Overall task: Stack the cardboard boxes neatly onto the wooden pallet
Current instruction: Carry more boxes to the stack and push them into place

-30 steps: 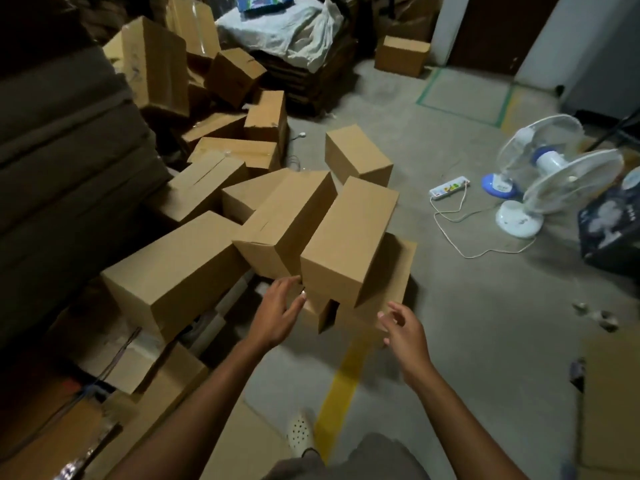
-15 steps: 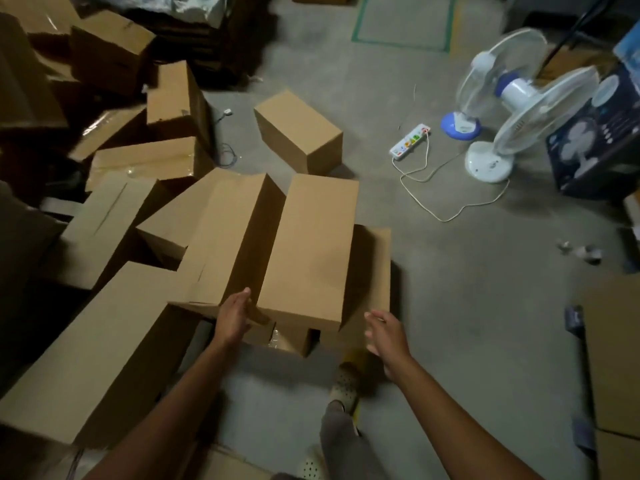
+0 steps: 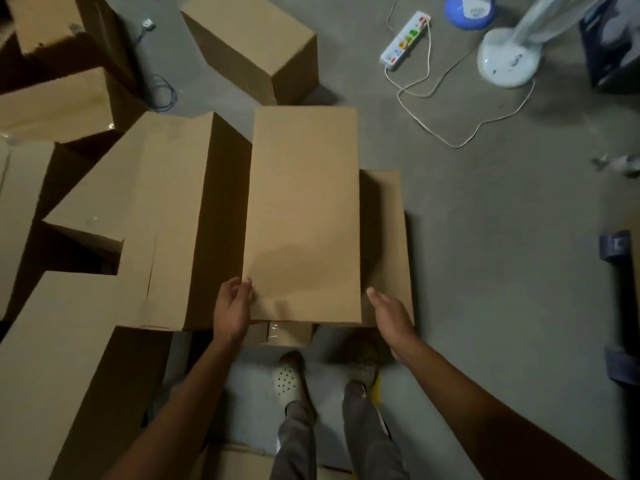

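Concrete floor (image 3: 485, 271) underfoot. Left hand (image 3: 232, 308) curls round the near-left corner of the long cardboard box (image 3: 303, 209); right hand (image 3: 391, 313) is spread flat just beside its right side, not gripping. Lifted one-sided, it may twist and knock the neighbouring box (image 3: 156, 209). No pallet in view.

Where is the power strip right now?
Head view, upper right: the power strip lies on the concrete floor between a lone cardboard box to its left and the white fan base.
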`<move>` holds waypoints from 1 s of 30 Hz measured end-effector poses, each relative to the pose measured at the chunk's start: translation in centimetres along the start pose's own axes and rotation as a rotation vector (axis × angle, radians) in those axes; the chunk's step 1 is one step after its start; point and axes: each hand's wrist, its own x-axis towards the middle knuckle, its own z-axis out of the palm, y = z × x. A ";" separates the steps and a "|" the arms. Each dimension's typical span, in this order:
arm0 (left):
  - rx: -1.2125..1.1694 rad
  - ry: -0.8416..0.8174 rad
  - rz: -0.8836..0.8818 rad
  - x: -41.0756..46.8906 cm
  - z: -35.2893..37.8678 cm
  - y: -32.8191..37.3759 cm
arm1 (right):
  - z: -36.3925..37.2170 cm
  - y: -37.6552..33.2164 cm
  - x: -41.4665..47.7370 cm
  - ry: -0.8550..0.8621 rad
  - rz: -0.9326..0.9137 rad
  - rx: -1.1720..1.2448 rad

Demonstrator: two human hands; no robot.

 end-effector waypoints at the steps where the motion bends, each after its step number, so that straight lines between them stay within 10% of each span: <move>1: -0.034 -0.019 -0.020 1.0 0.1 -0.3 | 0.7 0.2 0.7 -0.002 0.009 0.032; 8: -0.025 -0.046 -0.047 4.8 0.3 -0.7 | 4.6 0.6 2.6 -0.044 0.029 0.186; 18: -0.049 -0.057 0.036 3.4 0.0 6.2 | -1.6 -5.5 -2.9 0.245 -0.522 0.092; 30: -0.001 -0.356 -0.221 -1.8 0.8 12.2 | -5.8 -19.9 -9.9 0.102 -0.865 -0.495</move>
